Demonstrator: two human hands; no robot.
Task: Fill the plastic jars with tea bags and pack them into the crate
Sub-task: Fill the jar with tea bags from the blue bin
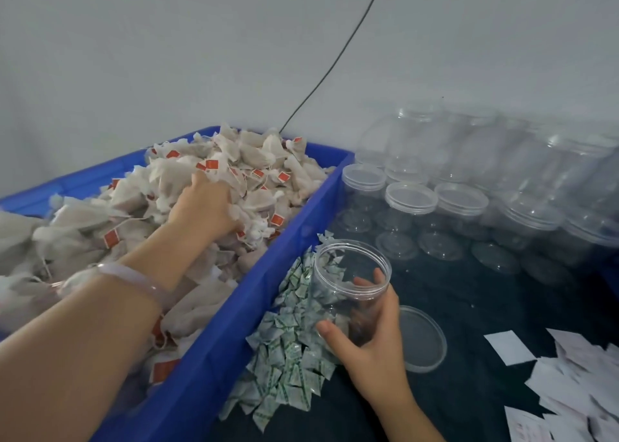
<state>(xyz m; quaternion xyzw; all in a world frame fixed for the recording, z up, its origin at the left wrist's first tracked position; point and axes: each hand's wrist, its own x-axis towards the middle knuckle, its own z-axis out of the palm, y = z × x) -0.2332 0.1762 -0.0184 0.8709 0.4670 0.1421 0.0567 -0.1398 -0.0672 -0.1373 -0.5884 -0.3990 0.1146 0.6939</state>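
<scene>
beside the blue plastic crate [303, 212], your right hand [371, 336] curls round the clear plastic jar [351, 270], light and slick. your left hand [204, 208] is sunk in the heap of soft white paper tea bags [258, 160], fingers hidden, grip unclear; scoop loosely, they likely tangle.

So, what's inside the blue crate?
A heap of tea bags with red tags, the left hand dug into it. Its fingertips and the floor of the blue crate are buried, unseen.

sachets [288, 368] — green-white heap on dark tabletop [469, 307] | paper slips [569, 381] — lower right | black cable [335, 69] against wall [167, 56]
</scene>
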